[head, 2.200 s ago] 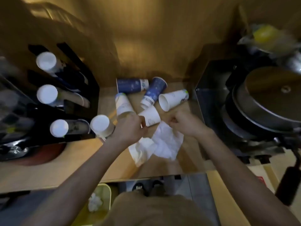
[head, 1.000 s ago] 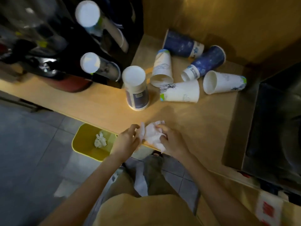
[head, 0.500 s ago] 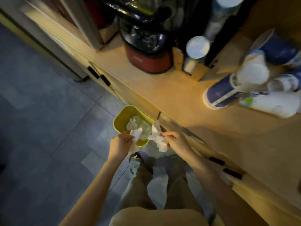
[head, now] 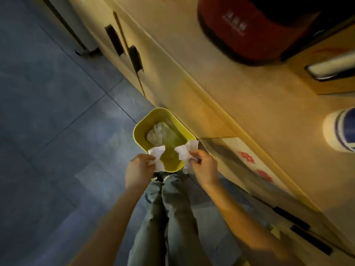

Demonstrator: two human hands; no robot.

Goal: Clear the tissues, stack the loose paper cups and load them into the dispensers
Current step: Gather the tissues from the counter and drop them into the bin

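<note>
I hold one white tissue in each hand over the near rim of a yellow bin (head: 141, 125) on the floor. My left hand (head: 138, 169) pinches a tissue (head: 158, 154) at the bin's near left edge. My right hand (head: 203, 167) grips another tissue (head: 185, 152) at the near right edge. A crumpled tissue (head: 156, 134) lies inside the bin. At the far right edge, one blue and white paper cup (head: 341, 130) stands on the wooden counter (head: 269, 104). The dispensers are out of view.
The bin stands against the cabinet front (head: 169, 77), which has dark handles (head: 135, 58). A red appliance (head: 245, 27) sits on the counter at top right. My legs (head: 169, 217) are right behind the bin. Grey tiled floor (head: 57, 131) spreads to the left.
My view has swung down from the counter to the floor. Both hands carried the tissues off the counter and now hold them apart, one each, over the bin.
</note>
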